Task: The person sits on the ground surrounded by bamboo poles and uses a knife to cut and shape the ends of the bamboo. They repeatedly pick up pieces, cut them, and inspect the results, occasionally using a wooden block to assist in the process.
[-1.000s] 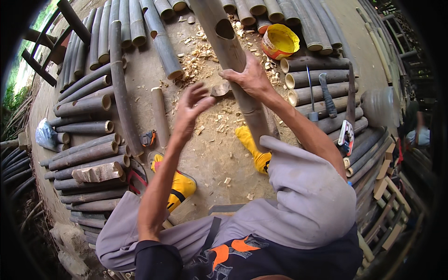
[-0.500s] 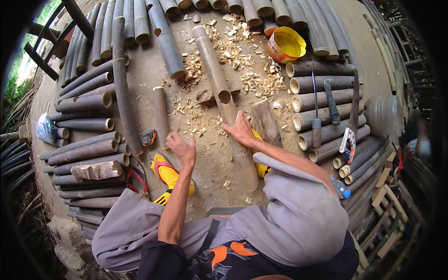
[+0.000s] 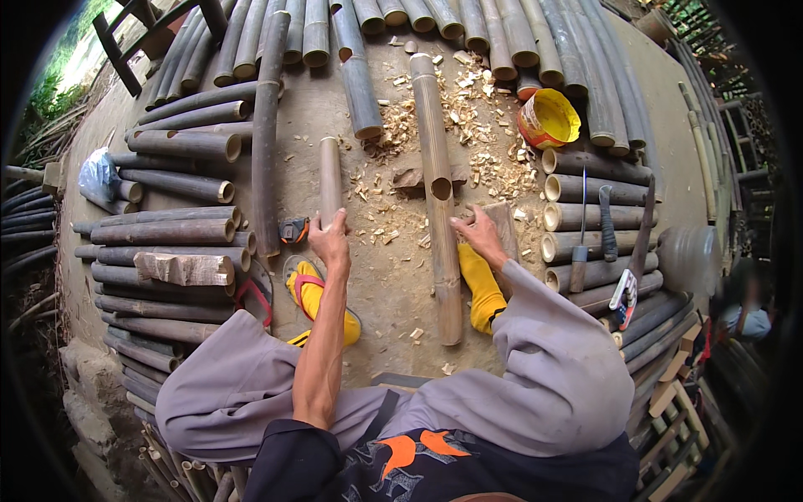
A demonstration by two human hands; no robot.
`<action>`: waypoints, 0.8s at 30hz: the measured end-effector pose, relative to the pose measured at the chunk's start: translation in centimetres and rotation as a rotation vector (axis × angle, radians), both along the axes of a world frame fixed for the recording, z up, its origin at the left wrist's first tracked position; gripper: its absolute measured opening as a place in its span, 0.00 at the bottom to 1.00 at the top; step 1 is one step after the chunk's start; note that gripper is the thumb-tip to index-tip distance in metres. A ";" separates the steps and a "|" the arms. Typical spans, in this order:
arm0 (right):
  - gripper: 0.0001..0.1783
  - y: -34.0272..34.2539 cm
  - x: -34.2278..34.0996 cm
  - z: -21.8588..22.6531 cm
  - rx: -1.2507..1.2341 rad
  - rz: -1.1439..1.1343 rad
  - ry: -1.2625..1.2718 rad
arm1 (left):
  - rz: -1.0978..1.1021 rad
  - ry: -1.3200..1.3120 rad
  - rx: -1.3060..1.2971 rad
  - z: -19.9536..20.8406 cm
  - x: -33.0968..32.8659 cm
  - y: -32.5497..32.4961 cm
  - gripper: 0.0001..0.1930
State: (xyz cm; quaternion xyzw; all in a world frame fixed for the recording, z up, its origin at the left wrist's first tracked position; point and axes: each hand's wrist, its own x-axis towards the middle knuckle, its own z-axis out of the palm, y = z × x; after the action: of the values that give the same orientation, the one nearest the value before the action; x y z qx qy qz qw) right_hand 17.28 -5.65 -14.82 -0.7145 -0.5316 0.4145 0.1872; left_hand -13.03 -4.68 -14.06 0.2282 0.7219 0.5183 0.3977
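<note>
A short round wooden stick (image 3: 330, 171) lies pointing away from me, and my left hand (image 3: 329, 239) has closed round its near end. To the right, a long bamboo pole (image 3: 437, 134) with a cut hole in its upper side runs away from me across a wooden block (image 3: 408, 179). Its near end lies between my feet. My right hand (image 3: 482, 234) is at the pole's right edge, above my yellow-socked right foot; the fingers are loosely apart, with the fingertips at the edge. Whether they press on the pole is unclear.
Pale wood chips (image 3: 464, 105) litter the ground beyond the block. A yellow-and-red bucket (image 3: 549, 120) stands at the far right. Several bamboo lengths on the right carry a chisel (image 3: 579, 268), a dark-handled tool (image 3: 606, 226) and a saw (image 3: 640, 247). A tape measure (image 3: 294, 230) lies left.
My left hand has come down onto the short stick and gripped it. My right hand has slid off the pole's top to its right edge. The pole now lies straighter, and the view has shifted.
</note>
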 end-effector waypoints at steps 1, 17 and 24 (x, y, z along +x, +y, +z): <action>0.37 -0.1 1.8 1.2 0.004 -0.022 0.016 | 0.057 0.058 0.033 1.8 1.1 0.7 0.20; 0.22 -17.5 6.3 7.1 -0.382 -0.134 0.301 | 0.063 -0.977 0.456 13.3 2.2 5.1 0.21; 0.23 -15.2 -0.6 9.8 -0.399 -0.151 0.618 | -0.084 -1.099 0.411 9.0 3.9 5.4 0.30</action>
State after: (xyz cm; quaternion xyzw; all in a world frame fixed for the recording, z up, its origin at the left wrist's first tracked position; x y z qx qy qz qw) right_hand 16.70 -20.81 -5.02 -0.6154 -0.3046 0.6909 0.2260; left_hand -9.13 0.75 -5.08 0.0268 0.2850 0.6735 0.6815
